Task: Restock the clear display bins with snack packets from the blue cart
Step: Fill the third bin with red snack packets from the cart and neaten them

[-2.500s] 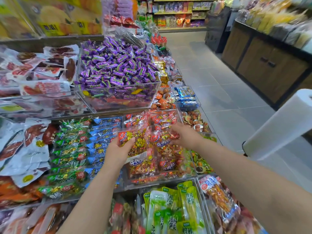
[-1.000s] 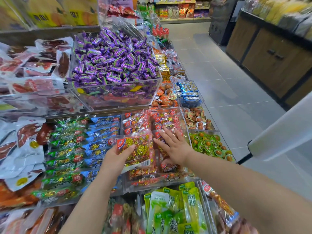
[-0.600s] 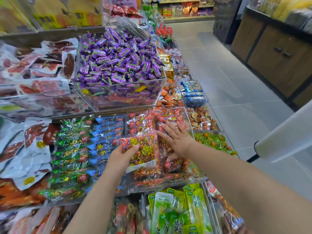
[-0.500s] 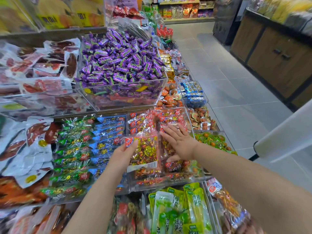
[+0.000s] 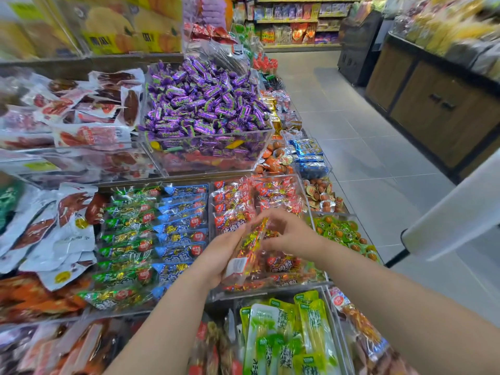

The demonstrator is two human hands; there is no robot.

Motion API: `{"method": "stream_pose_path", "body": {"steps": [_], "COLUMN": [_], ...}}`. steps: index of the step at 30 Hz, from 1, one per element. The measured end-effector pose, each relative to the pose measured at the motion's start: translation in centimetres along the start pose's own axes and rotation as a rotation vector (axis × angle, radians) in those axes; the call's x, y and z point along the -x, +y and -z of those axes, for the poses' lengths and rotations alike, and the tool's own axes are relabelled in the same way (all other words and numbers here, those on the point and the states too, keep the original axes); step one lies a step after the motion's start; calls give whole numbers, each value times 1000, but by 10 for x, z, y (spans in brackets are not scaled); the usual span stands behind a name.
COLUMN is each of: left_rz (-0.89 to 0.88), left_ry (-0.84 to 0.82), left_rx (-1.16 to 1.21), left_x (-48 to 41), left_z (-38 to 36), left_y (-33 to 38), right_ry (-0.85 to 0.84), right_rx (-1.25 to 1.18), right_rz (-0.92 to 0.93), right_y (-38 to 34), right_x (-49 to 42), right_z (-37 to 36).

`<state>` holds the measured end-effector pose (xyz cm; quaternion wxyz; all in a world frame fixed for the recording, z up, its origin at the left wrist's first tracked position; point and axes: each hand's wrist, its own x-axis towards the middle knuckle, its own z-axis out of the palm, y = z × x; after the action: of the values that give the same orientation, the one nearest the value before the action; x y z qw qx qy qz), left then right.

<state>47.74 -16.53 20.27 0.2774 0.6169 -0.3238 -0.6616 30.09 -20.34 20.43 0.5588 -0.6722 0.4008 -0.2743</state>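
Fingers (image 5: 233, 237) of the left hand (image 5: 216, 255) are curled round the left side of a snack packet (image 5: 250, 247). Its lower end, with the white label, lies against the heel of that palm. The packet is clear, filled with red and yellow wrapped pieces, and it is turned nearly edge-on and tilted so its upper end leans toward the right hand (image 5: 288, 235).

The fingers (image 5: 266, 216) of the right hand are bent, with the thumb below them, and the packet's upper end reaches in between. Motion blur hides whether they pinch that edge or only hover beside it.

Both hands and the packet are over the near half of a clear bin (image 5: 270, 290). The bin holds red packets (image 5: 235, 201) of the same kind, stacked in rows toward its far wall. I cannot tell whether the held packet touches them.

Just left of this bin, another compartment carries rows of green and blue packets (image 5: 162, 226). Behind both, a taller clear bin is heaped with purple candies (image 5: 205, 104). Nearer the person, below the forearms, long green pouches (image 5: 284, 336) stand in their own bin. To the right, smaller bins of wrapped sweets run along the edge of the display, beside the grey tiled floor (image 5: 378, 163).
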Motion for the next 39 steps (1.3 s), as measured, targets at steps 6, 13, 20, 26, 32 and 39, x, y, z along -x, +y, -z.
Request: {"method": "stream_pose_path", "body": {"steps": [6, 13, 20, 26, 32, 39], "left_rz": [93, -454, -845, -887, -947, -971], "left_ry": [-182, 195, 85, 224, 148, 146], "left_rx": [76, -920, -1766, -1657, -1627, -1661], "left_x": [13, 8, 9, 2, 3, -1], "left_z": [4, 37, 43, 31, 38, 39], "left_y": [-5, -46, -92, -91, -89, -85], "right_ry": [-82, 102, -197, -274, -210, -124], "right_rx": [25, -25, 877, 1266, 1435, 1386], "right_rz": [-206, -261, -50, 73, 189, 185], "right_y": [19, 37, 34, 32, 43, 69], "right_x": [2, -9, -25, -29, -29, -36], "right_z": [2, 22, -18, -43, -53, -78]}}
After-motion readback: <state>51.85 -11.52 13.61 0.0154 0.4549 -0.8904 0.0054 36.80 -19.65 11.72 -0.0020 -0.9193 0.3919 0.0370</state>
